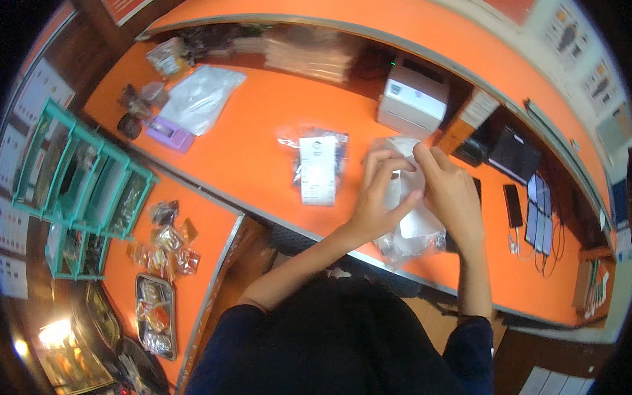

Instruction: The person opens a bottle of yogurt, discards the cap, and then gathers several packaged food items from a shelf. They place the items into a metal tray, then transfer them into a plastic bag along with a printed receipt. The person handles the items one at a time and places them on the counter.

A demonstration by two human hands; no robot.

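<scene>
A clear plastic bag [413, 228] with a pale, box-like thing inside lies at the counter's front edge. Both hands are over its upper part. My left hand [386, 190] has its fingers curved and parted over the bag's left side; whether it pinches any film cannot be told. My right hand [443, 185] has thumb and fingertips pinched together at the bag's top. To the left, a printed paper slip [317, 171] lies on a small clear packet with dark contents.
A white label printer [414, 100] stands behind the bag. Phones [512, 206] and cables lie at right. A purple dispenser-like object [169, 134] and silvery plastic bags [203, 97] are at left, beyond teal racks [85, 169]. A metal tray [155, 315] holds small packets.
</scene>
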